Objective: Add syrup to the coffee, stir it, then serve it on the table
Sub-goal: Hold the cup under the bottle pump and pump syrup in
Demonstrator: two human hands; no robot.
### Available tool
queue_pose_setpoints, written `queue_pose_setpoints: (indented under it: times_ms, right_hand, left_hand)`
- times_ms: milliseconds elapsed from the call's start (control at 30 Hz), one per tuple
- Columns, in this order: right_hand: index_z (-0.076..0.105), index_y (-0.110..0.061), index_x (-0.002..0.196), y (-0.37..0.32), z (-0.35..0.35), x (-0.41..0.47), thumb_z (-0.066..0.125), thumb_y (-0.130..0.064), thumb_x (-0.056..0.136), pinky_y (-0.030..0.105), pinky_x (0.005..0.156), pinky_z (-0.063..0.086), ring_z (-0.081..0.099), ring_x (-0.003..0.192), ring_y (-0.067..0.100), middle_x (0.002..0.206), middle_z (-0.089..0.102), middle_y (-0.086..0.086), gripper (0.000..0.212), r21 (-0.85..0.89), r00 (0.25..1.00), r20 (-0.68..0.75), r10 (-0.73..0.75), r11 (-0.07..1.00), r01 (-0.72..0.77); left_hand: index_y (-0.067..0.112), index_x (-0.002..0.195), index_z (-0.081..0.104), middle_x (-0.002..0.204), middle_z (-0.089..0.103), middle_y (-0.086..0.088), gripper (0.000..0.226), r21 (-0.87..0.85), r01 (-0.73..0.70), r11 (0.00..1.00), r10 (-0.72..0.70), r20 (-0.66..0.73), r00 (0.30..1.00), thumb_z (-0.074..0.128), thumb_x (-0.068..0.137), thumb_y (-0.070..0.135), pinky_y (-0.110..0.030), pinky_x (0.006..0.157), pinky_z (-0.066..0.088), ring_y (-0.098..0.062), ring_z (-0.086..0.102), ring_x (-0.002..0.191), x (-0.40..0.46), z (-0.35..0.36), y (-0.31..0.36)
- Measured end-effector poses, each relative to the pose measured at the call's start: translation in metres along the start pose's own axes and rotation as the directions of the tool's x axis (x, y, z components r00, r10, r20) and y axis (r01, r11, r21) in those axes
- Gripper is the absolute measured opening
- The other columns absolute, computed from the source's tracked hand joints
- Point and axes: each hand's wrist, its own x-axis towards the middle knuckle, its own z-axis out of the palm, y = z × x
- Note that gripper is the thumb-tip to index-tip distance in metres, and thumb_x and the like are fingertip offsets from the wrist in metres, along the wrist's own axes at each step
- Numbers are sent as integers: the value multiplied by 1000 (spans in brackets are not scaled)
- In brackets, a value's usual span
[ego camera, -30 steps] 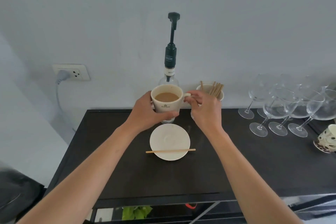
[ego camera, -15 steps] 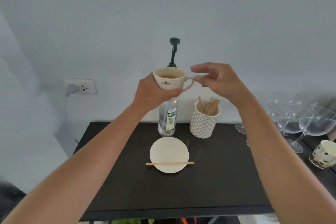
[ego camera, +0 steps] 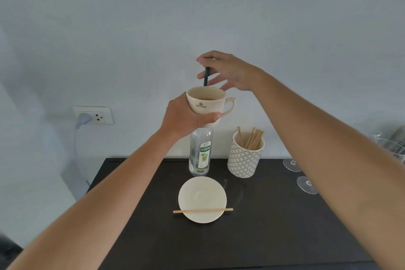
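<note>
Cup [ego camera: 206, 101] gripped in left hand [ego camera: 186, 116] under pump [ego camera: 206, 75]; right hand [ego camera: 228, 71] loose-fingered atop. Press straight down, slowly; keep rim beneath spout, bottle [ego camera: 200, 153] steady.

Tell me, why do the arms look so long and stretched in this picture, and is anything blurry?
Head view: the wide-angle lens stretches both forearms toward the corners; the left hand holding the cup and the right hand over the pump stay sharp. The wine glasses at the right edge are cut off and smeared. Light is soft and even, shadows faint.
</note>
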Motion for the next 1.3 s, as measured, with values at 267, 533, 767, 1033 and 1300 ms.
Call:
queue_pose_setpoints:
  times_ms: [267,533,767,1033,1300]
  right_hand:
    - [53,-28,123,12,7,4,56,-47,99,32,63,50,62,68,22,101,72,6,31,159,999,33,-23,987,18]
    - [55,-28,120,20,11,9,57,-49,96,38,76,48,61,89,20,90,67,-1,32,157,995,-7,-101,982,101]
    - [53,-29,121,19,11,8,53,-47,99,34,74,49,61,90,17,98,63,1,28,101,995,6,-104,990,103]
    - [52,-28,126,16,10,8,54,-47,99,34,73,50,62,94,20,99,63,0,33,146,997,36,-70,987,64]
    - [50,-27,128,13,7,6,54,-46,101,27,58,50,58,78,22,100,65,4,34,173,997,67,-49,984,37]
  left_hand:
    - [28,117,65,100,71,16,74,4,-12,1000,12,-21,1000,87,53,58,-29,79,59,2,66,92,4,-6,2]
    - [28,118,65,99,72,15,84,-12,-4,1000,4,-7,1000,80,44,67,-32,80,60,1,67,91,9,-4,11]
    - [25,118,65,100,72,14,87,-10,-17,1000,17,-7,1000,78,43,68,-33,81,59,-2,67,93,11,-5,13]
    - [27,117,65,99,71,16,85,-12,-9,1000,9,11,1000,79,43,66,-30,81,59,0,67,93,12,-6,12]
    - [27,118,64,98,70,16,70,22,-35,999,35,5,999,89,57,51,-27,79,58,2,66,91,15,-6,7]
